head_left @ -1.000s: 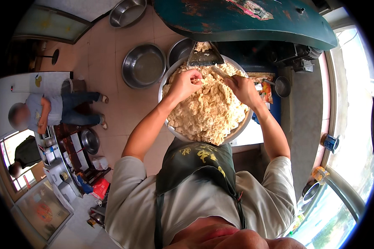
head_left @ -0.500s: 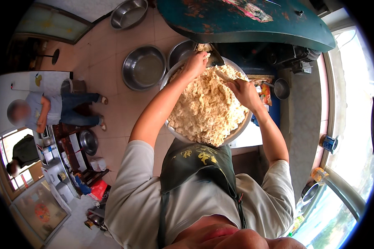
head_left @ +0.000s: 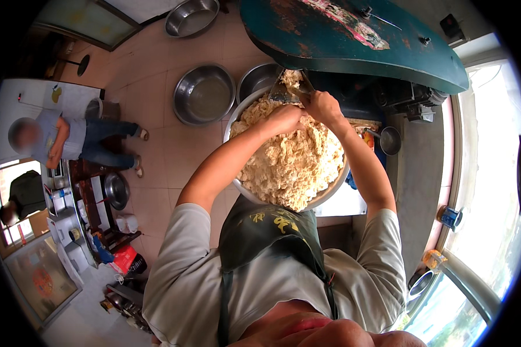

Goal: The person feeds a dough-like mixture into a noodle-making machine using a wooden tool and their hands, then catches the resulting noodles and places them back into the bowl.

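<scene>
Access to the dough (head_left: 289, 168) is from above: the space between the forearms is open down to the near rim of the bowl (head_left: 324, 200). Access at the far rim is restricted. The left hand (head_left: 285, 119) and right hand (head_left: 324, 107) lie close together there; the flat tool (head_left: 298, 93) in the right hand extends into the metal chute (head_left: 281, 92). Forward passage is blocked by the green machine cover (head_left: 341, 43). Right side: the small pan (head_left: 390, 141) stands beyond the forearm. Left side: open room separates the left forearm from the large basin (head_left: 204, 95).
</scene>
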{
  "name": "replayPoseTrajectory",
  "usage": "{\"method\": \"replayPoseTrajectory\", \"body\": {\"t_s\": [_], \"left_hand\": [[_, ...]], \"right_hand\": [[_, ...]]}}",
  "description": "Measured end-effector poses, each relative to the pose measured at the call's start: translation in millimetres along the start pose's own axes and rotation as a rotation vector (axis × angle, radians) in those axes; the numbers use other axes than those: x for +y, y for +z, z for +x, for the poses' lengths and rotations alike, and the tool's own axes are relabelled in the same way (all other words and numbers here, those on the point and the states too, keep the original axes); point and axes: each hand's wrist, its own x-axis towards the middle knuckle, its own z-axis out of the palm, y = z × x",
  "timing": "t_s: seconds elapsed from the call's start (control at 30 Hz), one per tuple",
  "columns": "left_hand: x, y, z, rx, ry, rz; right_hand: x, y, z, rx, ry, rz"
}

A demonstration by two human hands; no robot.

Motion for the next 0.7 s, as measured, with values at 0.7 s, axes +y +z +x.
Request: {"method": "replayPoseTrajectory", "body": {"t_s": [0.7], "left_hand": [[-16,19,-11,0.509,-0.121,-0.261]], "right_hand": [[-10,11,45,0.010,0.068,-0.011]]}}
